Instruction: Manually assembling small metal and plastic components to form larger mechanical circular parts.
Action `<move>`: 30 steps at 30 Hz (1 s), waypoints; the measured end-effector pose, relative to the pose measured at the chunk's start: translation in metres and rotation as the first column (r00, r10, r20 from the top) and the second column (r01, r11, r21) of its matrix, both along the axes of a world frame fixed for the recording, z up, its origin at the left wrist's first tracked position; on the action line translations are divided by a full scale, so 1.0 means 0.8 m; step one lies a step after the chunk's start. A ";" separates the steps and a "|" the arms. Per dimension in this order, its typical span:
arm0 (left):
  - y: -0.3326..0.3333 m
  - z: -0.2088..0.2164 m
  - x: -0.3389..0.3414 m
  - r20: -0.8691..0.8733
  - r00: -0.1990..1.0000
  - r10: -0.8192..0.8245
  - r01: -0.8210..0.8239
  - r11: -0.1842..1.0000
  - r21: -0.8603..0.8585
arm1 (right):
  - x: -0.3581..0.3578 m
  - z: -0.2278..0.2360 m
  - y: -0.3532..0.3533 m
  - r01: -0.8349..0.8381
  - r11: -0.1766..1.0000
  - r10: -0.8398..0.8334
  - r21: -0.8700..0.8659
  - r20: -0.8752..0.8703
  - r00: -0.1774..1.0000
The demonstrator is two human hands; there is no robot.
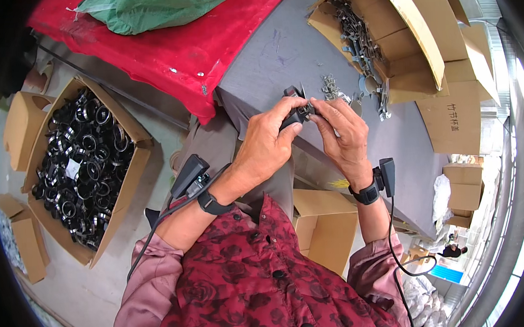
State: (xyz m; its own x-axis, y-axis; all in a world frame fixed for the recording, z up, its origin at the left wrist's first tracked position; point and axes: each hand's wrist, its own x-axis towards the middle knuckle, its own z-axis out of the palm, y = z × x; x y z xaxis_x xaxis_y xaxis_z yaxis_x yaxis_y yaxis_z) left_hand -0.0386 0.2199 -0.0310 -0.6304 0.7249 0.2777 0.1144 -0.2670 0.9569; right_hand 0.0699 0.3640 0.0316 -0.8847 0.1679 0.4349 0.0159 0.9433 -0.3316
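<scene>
Over the near edge of the grey table, my left hand [270, 136] is closed around a black plastic lid part [294, 118] with a shiny metal strip on it. My right hand [344, 133] meets it from the other side, thumb and fingertips pinched on a small metal piece [309, 108] at the part's end. The fingers hide much of both pieces, so I cannot tell how they join. Just beyond my right hand, a small heap of thin metal bits [330, 86] lies on the table, with flat metal clips [367, 85] close by.
A tipped carton [407, 35] at the far right spills metal clips onto the grey table [256, 74]. A red cloth [165, 55] bears a green sack [139, 12]. On the left floor stands a carton [135, 138] full of black rings [85, 168]. Another carton [326, 228] stands below the table.
</scene>
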 end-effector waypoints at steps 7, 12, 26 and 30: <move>-0.001 -0.001 0.000 -0.039 0.999 -0.023 0.023 1.000 -0.017 | 0.001 -0.004 0.002 -0.017 0.999 0.017 0.036 -0.005 1.000; 0.000 -0.010 0.006 -0.060 0.998 0.026 -0.025 0.999 0.029 | 0.004 -0.007 -0.003 0.039 0.999 -0.039 -0.005 -0.014 0.999; -0.001 -0.011 0.007 0.015 1.000 0.012 -0.012 1.000 0.002 | 0.009 -0.033 -0.026 0.241 0.935 -0.255 -0.261 -0.018 0.967; -0.004 -0.011 0.001 0.090 0.995 -0.038 0.045 0.997 -0.070 | 0.006 -0.035 -0.025 0.230 0.907 -0.253 -0.351 -0.020 0.967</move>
